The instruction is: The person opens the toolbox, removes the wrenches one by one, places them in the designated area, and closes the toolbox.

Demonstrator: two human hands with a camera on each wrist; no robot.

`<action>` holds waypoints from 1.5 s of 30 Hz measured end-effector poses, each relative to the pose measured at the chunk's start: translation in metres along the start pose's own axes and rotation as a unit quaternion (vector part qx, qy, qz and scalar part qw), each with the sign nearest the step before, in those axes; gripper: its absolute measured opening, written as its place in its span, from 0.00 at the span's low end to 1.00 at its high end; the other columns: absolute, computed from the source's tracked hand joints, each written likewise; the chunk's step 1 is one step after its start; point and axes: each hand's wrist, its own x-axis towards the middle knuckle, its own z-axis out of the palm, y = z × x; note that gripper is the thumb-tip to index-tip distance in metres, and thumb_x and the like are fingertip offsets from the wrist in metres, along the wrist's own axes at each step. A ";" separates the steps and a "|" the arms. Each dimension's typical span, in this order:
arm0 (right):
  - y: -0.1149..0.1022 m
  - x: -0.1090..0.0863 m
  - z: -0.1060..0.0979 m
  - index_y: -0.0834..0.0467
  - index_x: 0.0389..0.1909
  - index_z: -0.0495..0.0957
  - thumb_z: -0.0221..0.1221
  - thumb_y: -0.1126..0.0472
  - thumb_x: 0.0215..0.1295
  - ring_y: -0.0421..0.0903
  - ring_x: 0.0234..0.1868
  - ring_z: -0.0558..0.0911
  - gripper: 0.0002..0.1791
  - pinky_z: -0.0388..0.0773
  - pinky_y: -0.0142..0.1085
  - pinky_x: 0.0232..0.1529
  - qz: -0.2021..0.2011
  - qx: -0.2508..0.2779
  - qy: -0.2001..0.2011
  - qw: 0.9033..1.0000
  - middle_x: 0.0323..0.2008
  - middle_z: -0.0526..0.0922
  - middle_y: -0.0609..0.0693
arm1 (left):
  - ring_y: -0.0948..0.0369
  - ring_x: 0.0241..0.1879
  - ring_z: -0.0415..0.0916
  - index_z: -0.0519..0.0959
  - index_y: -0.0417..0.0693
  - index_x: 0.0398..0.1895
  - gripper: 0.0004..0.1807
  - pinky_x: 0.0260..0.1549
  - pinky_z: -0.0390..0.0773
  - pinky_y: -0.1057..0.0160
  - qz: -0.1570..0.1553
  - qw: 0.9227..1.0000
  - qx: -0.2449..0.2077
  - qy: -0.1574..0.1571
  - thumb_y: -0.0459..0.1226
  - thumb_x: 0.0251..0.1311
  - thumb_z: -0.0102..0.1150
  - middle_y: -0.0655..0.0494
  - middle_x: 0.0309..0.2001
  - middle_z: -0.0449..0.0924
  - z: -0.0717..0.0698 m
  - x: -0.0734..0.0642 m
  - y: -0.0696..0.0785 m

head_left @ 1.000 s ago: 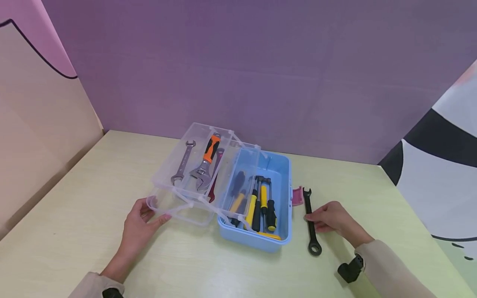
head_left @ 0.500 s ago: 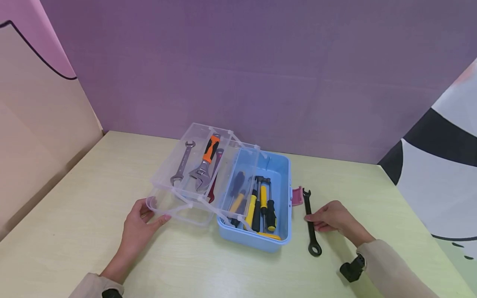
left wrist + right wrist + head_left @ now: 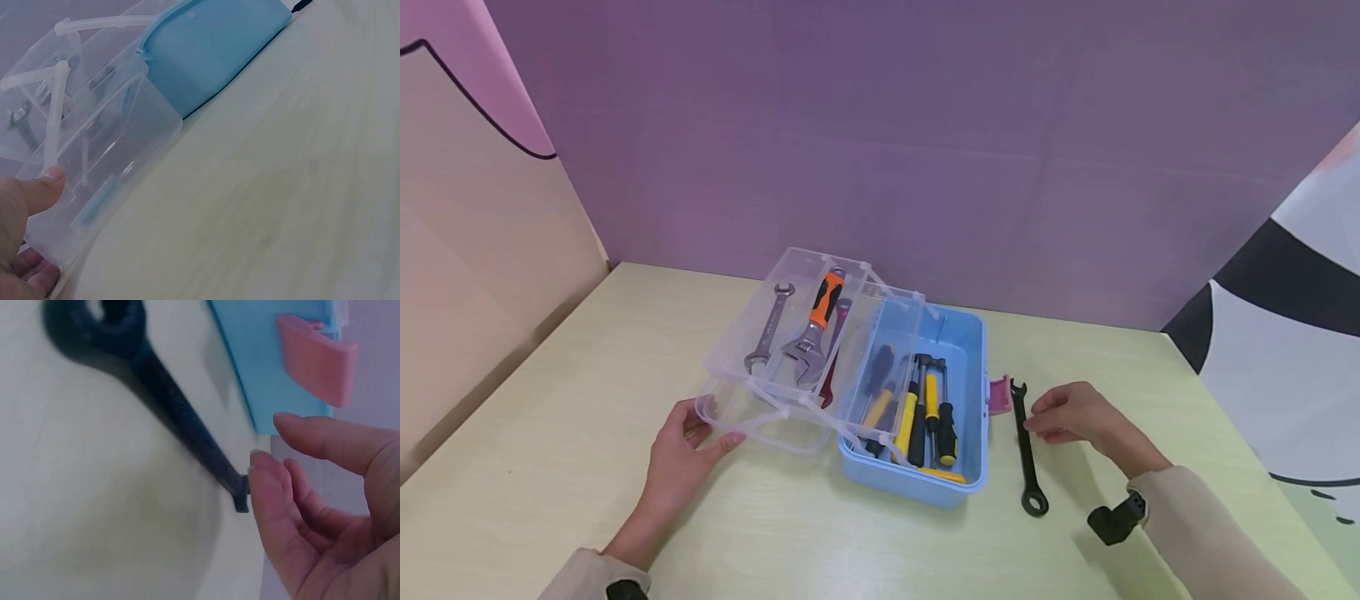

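Observation:
A blue toolbox [image 3: 917, 487] stands with its clear plastic lid [image 3: 805, 437] folded out to the left. At the lid's outer edge my left hand [image 3: 673, 467] holds on, thumb on top and fingers at the side. A black combination wrench [image 3: 1028, 467] lies on the table right of the box. My right hand [image 3: 1071, 415] hovers just beside its upper half; in the right wrist view thumb and fingers are apart with nothing between them. The clear tray carries a silver wrench [image 3: 769, 327], an orange-handled adjustable wrench [image 3: 808, 346] and a dark red wrench [image 3: 837, 329].
Inside the blue box are a hammer [image 3: 931, 392] and several yellow-and-black screwdrivers, partly seen through the tray. A pink latch [image 3: 999, 395] sticks out from the box's right side. Behind the table [image 3: 572, 400] rises a purple wall [image 3: 880, 150].
My right hand has let go of the black wrench and risen slightly, up and right. The wrench stays where it lay. My left hand has not moved.

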 end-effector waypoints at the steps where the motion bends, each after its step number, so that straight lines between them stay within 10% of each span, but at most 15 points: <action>1: -0.002 0.000 -0.001 0.70 0.40 0.74 0.66 0.64 0.56 0.42 0.30 0.80 0.17 0.87 0.38 0.39 -0.002 -0.002 -0.001 1.000 0.30 0.80 0.50 | 0.40 0.63 0.67 0.59 0.33 0.63 0.35 0.62 0.71 0.52 0.001 1.000 0.002 0.000 0.33 0.56 0.66 0.34 0.60 0.66 0.000 0.000 0.000; 23: -0.049 0.011 -0.024 0.67 0.41 0.74 0.63 0.65 0.59 0.43 0.35 0.82 0.13 0.85 0.46 0.46 -0.091 -0.056 -0.018 0.994 0.31 0.81 0.47 | 0.40 0.62 0.68 0.60 0.32 0.61 0.34 0.63 0.71 0.51 0.000 1.000 0.004 0.004 0.32 0.55 0.66 0.33 0.59 0.67 0.001 -0.001 0.001; 32: -0.068 0.015 -0.021 0.66 0.43 0.76 0.65 0.64 0.57 0.48 0.35 0.81 0.14 0.85 0.34 0.39 -0.177 -0.082 0.014 0.981 0.36 0.81 0.55 | 0.39 0.62 0.68 0.60 0.33 0.62 0.35 0.62 0.72 0.50 0.000 1.000 0.008 0.002 0.33 0.55 0.67 0.33 0.59 0.66 0.000 -0.001 0.001; 45: -0.090 0.021 0.000 0.63 0.42 0.80 0.65 0.69 0.56 0.51 0.39 0.81 0.12 0.87 0.44 0.38 -0.260 -0.125 0.032 0.957 0.41 0.80 0.62 | 0.39 0.62 0.67 0.60 0.33 0.62 0.34 0.62 0.71 0.51 0.000 1.000 0.005 0.003 0.33 0.55 0.66 0.33 0.59 0.66 0.001 0.001 0.000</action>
